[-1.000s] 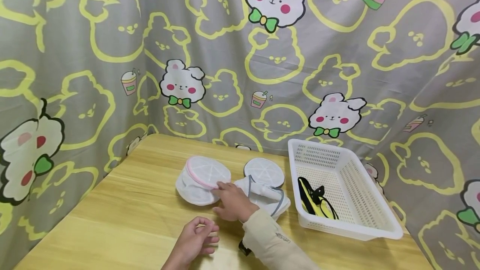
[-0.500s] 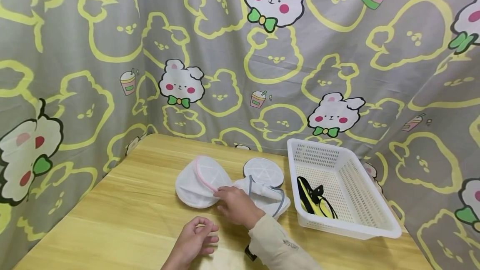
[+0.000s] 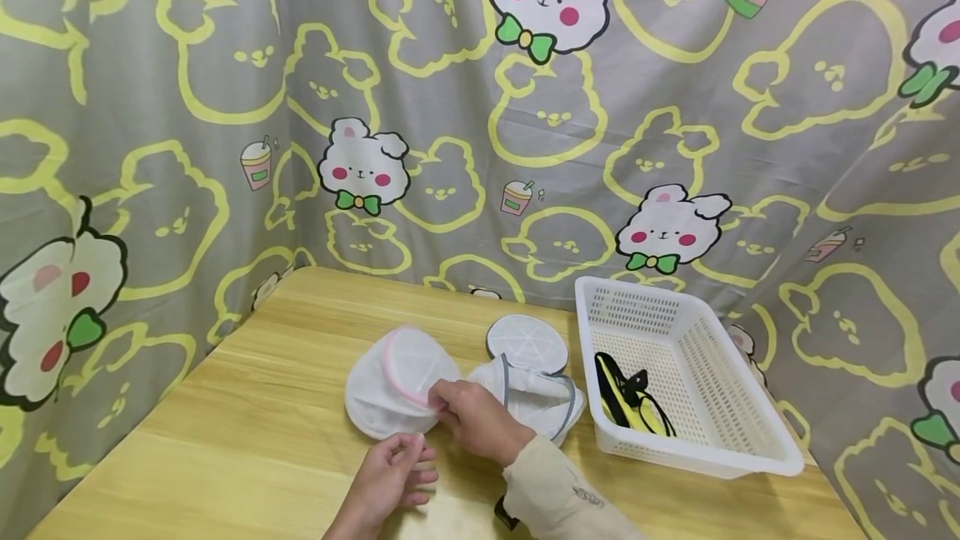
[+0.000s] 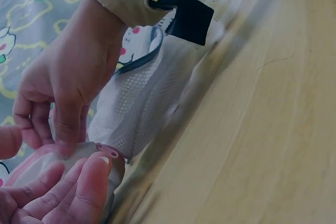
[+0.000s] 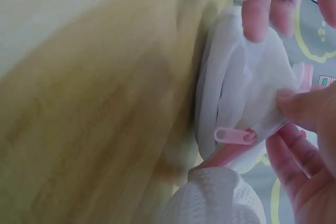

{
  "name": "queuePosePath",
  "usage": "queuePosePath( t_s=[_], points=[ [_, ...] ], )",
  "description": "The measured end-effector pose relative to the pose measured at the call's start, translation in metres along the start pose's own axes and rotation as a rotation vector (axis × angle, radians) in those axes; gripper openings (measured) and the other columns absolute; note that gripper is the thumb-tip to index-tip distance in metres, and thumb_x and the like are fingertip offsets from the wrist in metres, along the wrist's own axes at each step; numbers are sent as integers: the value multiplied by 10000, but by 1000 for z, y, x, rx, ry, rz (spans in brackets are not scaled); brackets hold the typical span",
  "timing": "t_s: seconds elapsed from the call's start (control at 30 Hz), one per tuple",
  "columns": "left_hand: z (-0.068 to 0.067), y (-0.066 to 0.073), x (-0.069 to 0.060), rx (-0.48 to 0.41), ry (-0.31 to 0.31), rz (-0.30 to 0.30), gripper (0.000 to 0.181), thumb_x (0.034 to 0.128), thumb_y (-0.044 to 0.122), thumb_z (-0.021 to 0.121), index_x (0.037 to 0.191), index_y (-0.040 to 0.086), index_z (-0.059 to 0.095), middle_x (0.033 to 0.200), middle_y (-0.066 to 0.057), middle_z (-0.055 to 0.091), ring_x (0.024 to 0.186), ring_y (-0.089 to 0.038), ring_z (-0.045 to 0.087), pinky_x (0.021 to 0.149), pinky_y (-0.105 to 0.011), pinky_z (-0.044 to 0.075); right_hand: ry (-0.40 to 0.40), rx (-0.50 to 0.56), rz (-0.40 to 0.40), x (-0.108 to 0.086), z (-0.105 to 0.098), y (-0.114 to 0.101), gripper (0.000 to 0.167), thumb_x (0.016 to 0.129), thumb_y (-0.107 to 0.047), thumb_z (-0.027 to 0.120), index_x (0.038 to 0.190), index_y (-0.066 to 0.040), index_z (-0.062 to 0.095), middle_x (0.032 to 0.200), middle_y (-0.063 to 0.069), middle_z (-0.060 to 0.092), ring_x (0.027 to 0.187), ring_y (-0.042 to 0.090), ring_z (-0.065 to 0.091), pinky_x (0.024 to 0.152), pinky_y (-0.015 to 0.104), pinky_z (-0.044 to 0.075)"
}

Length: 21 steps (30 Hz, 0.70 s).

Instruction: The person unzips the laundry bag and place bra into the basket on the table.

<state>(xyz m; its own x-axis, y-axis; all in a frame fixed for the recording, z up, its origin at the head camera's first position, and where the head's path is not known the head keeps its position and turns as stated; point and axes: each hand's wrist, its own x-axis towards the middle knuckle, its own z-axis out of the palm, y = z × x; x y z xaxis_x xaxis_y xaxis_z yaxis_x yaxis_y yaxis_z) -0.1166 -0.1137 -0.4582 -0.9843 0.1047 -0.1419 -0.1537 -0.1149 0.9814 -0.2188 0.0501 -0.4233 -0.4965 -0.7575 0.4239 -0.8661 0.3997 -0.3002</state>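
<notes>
A white mesh bag with a pink-edged round lid point(image 3: 401, 382) lies on the wooden table. The right hand point(image 3: 480, 419) pinches its pink rim between thumb and fingers. In the right wrist view, a pink zipper pull point(image 5: 235, 136) hangs near the pinching thumb and fingers point(image 5: 302, 145). Just in front of the bag is the left hand point(image 3: 386, 477), fingers relaxed and slightly bent, holding nothing. The left wrist view shows the left hand point(image 4: 58, 198) close to the pink-edged bag. Right of the right hand, a grey-edged white mesh bag point(image 3: 536, 407) lies with its opening apart.
A grey-edged round mesh piece point(image 3: 528, 344) is behind the second bag. The white basket point(image 3: 705, 461) at the right holds a black and yellow item point(image 3: 633, 402) with a cord. A patterned curtain point(image 3: 450, 107) stands behind the wooden table point(image 3: 225, 440).
The right hand has gone from touching the pink rim to pinching it. The pink-edged bag has turned and shifted slightly toward the left hand, which stays nearly still.
</notes>
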Motion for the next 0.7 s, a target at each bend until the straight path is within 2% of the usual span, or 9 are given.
queuePosePath(
  t_s=[0.13, 0.23, 0.37, 0.5, 0.7],
  points=[
    [1, -1, 0, 0, 7, 22, 596, 1032, 402, 443, 1289, -135, 452, 1206, -270, 599, 978, -340, 660, 721, -420, 587, -26, 60, -18, -3, -1, -4, 162, 843, 9, 722, 966, -76, 664, 910, -7, 695, 838, 23, 619, 752, 92, 478],
    [1, -2, 0, -3, 6, 25, 597, 1028, 421, 438, 1280, -119, 476, 1205, -265, 601, 971, -336, 660, 720, -421, 587, -23, 92, -58, -3, -1, -8, 134, 829, -3, 740, 914, -91, 685, 862, -26, 692, 781, -33, 589, 709, 60, 463],
    [2, -2, 0, -15, 2, 20, 598, 1018, 430, 459, 1266, -112, 493, 1150, -201, 638, 931, -302, 661, 711, -408, 586, -13, 100, -109, -2, -3, -15, 109, 828, -28, 751, 860, -103, 679, 805, -39, 675, 733, -74, 541, 663, 33, 442],
    [3, -2, 0, -28, 0, 19, 592, 1013, 415, 480, 1258, -124, 486, 1099, -118, 660, 898, -261, 660, 702, -397, 586, -20, 94, -124, -1, -5, -19, 76, 830, -37, 749, 841, -86, 692, 789, -34, 682, 707, -67, 532, 637, 30, 431],
    [4, -1, -1, -42, -12, 24, 598, 1023, 426, 447, 1257, -122, 497, 1085, -101, 663, 902, -227, 657, 708, -380, 586, -22, 97, -150, -3, -8, -21, 64, 834, -27, 742, 864, -83, 738, 816, -33, 696, 773, -35, 599, 709, 49, 456]
  ],
)
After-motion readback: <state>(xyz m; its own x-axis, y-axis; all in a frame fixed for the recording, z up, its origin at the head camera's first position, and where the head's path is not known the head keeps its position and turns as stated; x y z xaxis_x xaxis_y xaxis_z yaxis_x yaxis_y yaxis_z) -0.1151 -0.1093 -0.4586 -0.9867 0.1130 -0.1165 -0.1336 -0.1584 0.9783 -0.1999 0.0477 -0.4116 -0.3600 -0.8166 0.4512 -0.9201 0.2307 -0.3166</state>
